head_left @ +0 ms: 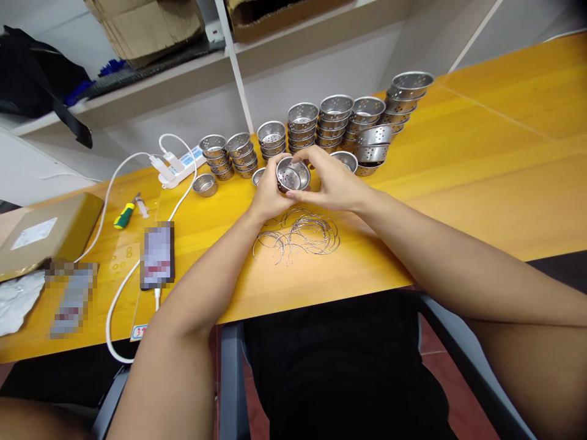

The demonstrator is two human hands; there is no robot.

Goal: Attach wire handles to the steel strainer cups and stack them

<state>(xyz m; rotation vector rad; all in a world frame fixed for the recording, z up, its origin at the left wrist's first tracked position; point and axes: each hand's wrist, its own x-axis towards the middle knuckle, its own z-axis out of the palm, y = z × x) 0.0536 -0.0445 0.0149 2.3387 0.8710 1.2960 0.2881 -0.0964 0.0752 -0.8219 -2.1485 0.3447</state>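
Between my two hands is a small perforated metal cup [293,176], its open top tilted toward me. My left hand [268,192] is wrapped round its left side. My right hand [323,177] grips the rim with the thumb low and the fingers over the top. Just below lies a loose heap of thin curved metal wires [316,235] on the yellow table [358,263]. Behind my hands, two more cups, a left one [258,176] and a right one [345,161], are partly hidden.
Stacks of perforated cups [337,109] line the back of the table, with a taller leaning stack [413,82] at right. A single cup [205,185] sits left. Further left are a power strip [181,168], white cables, a phone [157,255], a screwdriver [125,216] and a cardboard box [50,235].
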